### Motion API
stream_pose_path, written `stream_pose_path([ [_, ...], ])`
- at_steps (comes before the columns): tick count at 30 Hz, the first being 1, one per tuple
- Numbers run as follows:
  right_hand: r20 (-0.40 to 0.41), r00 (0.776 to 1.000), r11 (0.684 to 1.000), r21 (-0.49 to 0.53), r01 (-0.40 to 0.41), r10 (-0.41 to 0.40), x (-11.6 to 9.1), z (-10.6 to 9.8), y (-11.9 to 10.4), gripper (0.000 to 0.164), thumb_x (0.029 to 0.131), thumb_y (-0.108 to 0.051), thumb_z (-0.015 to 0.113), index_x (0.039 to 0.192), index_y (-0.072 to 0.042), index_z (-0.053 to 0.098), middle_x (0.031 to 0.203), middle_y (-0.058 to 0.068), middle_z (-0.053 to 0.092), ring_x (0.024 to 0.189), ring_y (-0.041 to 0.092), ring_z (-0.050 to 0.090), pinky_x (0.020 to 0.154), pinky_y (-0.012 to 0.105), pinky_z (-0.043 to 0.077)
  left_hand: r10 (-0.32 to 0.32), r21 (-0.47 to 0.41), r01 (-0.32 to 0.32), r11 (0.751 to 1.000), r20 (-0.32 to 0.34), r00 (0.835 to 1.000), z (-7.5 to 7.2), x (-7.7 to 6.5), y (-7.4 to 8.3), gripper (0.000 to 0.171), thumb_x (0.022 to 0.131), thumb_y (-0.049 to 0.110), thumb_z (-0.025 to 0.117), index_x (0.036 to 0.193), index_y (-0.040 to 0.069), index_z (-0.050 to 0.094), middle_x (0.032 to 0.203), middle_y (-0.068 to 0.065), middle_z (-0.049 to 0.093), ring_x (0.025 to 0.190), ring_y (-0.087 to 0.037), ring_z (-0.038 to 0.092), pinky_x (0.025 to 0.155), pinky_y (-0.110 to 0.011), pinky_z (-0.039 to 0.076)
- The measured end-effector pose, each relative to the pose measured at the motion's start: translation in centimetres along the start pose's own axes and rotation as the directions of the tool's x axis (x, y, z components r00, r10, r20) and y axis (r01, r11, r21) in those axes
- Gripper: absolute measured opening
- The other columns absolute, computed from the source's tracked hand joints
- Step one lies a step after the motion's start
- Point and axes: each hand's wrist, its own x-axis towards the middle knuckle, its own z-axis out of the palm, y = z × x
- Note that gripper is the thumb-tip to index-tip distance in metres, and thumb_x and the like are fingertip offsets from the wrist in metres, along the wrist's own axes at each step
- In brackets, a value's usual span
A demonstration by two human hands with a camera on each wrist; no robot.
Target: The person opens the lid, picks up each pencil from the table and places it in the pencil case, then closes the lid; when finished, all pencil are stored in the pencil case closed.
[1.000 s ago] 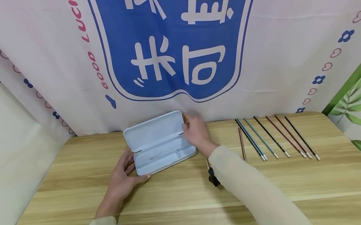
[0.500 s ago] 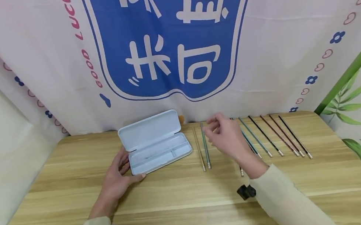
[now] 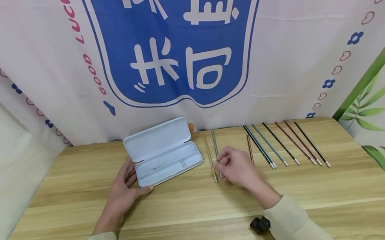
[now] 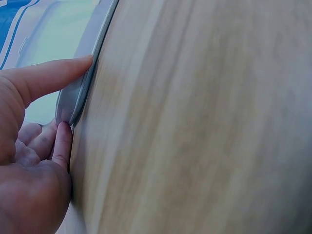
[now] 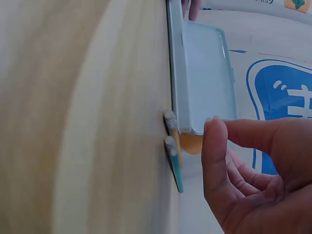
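Observation:
A light-blue pencil case (image 3: 157, 140) lies on the table with its lid raised and its divided tray bare. My left hand (image 3: 126, 195) holds its left end, thumb on the front edge and fingers against the side. Right of the case lie a yellow pencil (image 3: 209, 153) and a teal pencil (image 3: 214, 139), eraser ends toward me. Over the teal one's lower part is my right hand (image 3: 235, 166), fingers loosely bent. In the right wrist view, its thumb and index finger (image 5: 253, 134) come close together with nothing between them, apart from both pencils.
Farther right, several pencils lie in a fanned row, among them a short red pencil (image 3: 250, 149), a light-blue pencil (image 3: 270, 144) and a black pencil (image 3: 313, 144). A printed cloth (image 3: 279, 66) hangs along the back edge of the wooden table (image 3: 190, 223).
My right hand left the case's right end, swung right above the pencils, then came back down and toward me to the teal pencil. The left hand stays on the case. The view shifts slightly.

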Motion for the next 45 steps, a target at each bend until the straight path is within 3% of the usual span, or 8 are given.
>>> stream_pose_path([
  [6,0.036,0.999,0.999,-0.026,-0.027,0.028,0.2,0.9,0.0,0.020,0.096,-0.012,0.082,0.105,-0.002,0.067,0.076,0.008,0.074,0.056,0.013,0.071,0.051,0.027,0.060,-0.001,0.017,0.001,1.000,-0.001,1.000,0.1,-0.1,0.2,0.124,0.086,0.006,0.089,0.175,0.026,0.005,0.175,-0.017,0.031,0.160,-0.042,0.035,0.133,-0.054,0.034],
  [18,0.055,0.993,0.986,-0.132,-0.101,0.109,0.6,1.5,-0.1,0.021,0.091,-0.009,0.085,0.101,-0.004,0.067,0.072,0.005,0.073,0.052,0.015,0.069,0.051,0.026,0.056,-0.001,0.009,0.001,1.000,-0.003,1.000,0.1,-0.2,0.1,0.124,0.087,0.006,0.089,0.175,0.027,0.004,0.175,-0.016,0.031,0.161,-0.040,0.035,0.133,-0.052,0.034],
  [36,0.040,0.994,0.966,-0.244,-0.089,0.101,0.4,1.9,-0.5,0.019,0.089,-0.010,0.087,0.093,-0.005,0.069,0.058,0.004,0.067,0.045,0.013,0.062,0.046,0.023,0.050,-0.007,0.023,0.007,1.000,0.000,1.000,0.0,-0.1,0.0,0.123,0.088,0.008,0.088,0.175,0.027,0.003,0.175,-0.016,0.030,0.161,-0.040,0.035,0.133,-0.054,0.034],
  [45,0.050,0.995,0.959,-0.276,-0.069,0.086,0.4,2.1,-0.5,0.018,0.091,-0.009,0.080,0.078,-0.008,0.068,0.056,0.003,0.067,0.043,0.013,0.063,0.045,0.023,0.051,-0.015,0.019,0.015,1.000,0.004,1.000,0.1,-0.3,0.1,0.123,0.088,0.008,0.088,0.175,0.028,0.003,0.176,-0.015,0.029,0.161,-0.040,0.035,0.133,-0.055,0.034],
])
